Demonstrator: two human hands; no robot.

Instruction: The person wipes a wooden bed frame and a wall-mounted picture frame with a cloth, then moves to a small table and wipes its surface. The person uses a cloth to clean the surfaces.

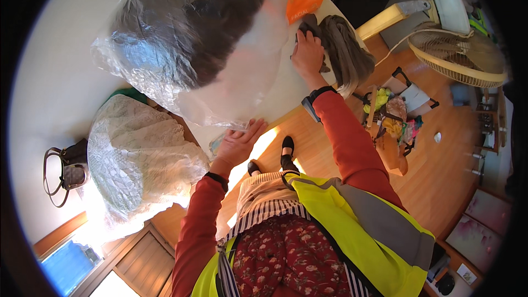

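My right hand (308, 55) is curled over a dark grey cloth (312, 24) on the white table (272, 109). Right beside that cloth lies a folded grey-brown garment (344, 49). My left hand (241, 143) is at the table's near edge, its fingers stretched out at the rim of a large clear plastic bag (247, 70); whether they pinch the film is hidden. Dark, bulky contents (194, 29) show through the bag, which covers much of the tabletop. An orange box of facial tissues (304, 5) stands beyond my right hand.
An electric fan (458, 55) stands at the right, its cord hanging near the table. A cart with bags and cloths (396, 119) is on the wooden floor (429, 165). To the left are a lace-covered object (140, 152) and a dark handbag (74, 169).
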